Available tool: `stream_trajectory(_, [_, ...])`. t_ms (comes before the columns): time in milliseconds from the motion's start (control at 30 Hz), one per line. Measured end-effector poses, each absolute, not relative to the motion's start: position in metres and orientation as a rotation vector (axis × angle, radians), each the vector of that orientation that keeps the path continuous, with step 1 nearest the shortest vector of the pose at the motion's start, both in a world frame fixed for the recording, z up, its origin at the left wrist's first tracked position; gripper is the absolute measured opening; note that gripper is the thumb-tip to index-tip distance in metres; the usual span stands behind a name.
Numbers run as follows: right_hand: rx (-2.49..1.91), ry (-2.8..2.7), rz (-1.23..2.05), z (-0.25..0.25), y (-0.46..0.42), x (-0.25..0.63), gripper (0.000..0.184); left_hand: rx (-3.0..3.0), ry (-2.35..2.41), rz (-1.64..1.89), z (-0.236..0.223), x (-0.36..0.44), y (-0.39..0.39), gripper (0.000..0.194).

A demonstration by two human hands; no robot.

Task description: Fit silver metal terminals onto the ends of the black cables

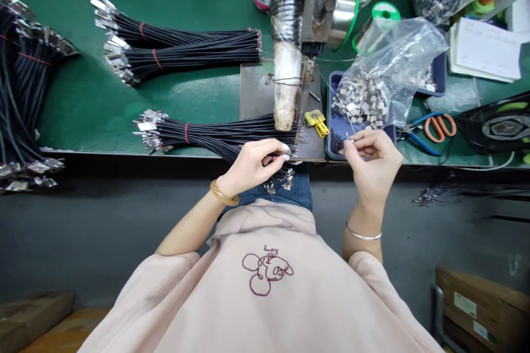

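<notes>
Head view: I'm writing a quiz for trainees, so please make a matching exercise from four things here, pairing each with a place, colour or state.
1. left hand
2. right hand
3. clip
4. front middle cable bundle

A. bound with a red band
B. silver bangle on its wrist
C. amber bangle on its wrist
D. yellow, left of the blue tray

Pairs: 1-C, 2-B, 3-D, 4-A
</notes>
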State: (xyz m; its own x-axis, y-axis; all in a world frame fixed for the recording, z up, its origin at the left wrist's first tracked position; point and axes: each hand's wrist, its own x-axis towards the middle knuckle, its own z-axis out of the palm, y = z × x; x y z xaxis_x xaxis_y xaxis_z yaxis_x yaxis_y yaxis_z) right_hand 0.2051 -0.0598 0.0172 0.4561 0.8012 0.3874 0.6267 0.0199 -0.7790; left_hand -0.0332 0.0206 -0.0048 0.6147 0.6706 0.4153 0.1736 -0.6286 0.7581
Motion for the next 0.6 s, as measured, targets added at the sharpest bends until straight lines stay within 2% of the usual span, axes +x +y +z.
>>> stream_trajectory(133, [-1.544,-1.351,0.044,0.017,-0.069,0.161,0.005,2.018,0.731,0.934,-0.005,-0.026,0.020,0.007])
stream_trajectory(367, [-1.452,-1.217,0.665,-0.010,-0.064,0.138,0.006,1.891,0.729,0.918,-0.005,-0.021,0.020,0.005])
stream_trajectory(600, [-1.424,-1.182,0.726,-0.012,-0.061,0.135,0.005,1.885,0.697,0.899,-0.007,-0.023,0.019,0.007])
